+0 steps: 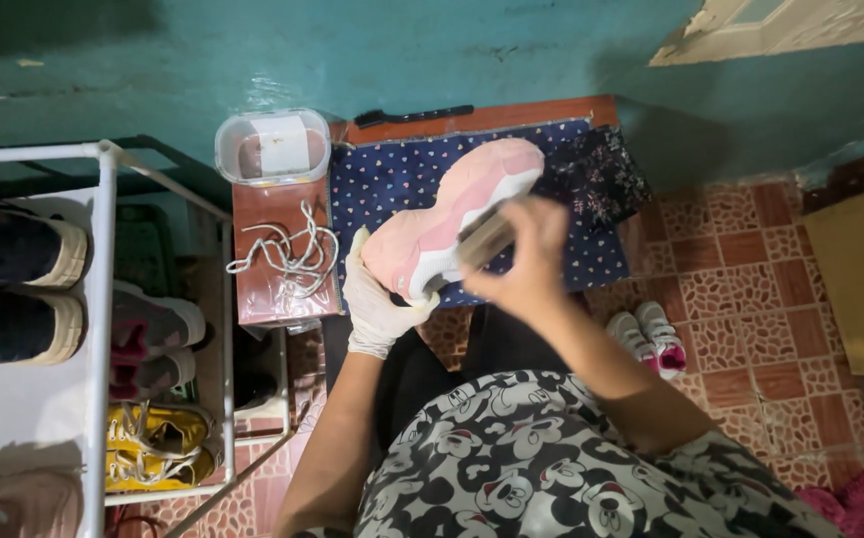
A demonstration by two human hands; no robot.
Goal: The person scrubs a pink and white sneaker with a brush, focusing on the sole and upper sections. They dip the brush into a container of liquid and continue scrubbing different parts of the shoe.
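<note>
You hold a pink-and-white sneaker over the bench and work a brush on its side.

Your gloved left hand cups the heel, grip closed around it; your bare right hand is pressed around the brush. The shoe hangs above the dotted navy cloth; if the glove slips, it could drop onto the loose white laces. A clear lidded tub with a white rectangular label sits at the bench's back-left corner.

Bare patterned cloth left of shoe; laces beyond
</note>
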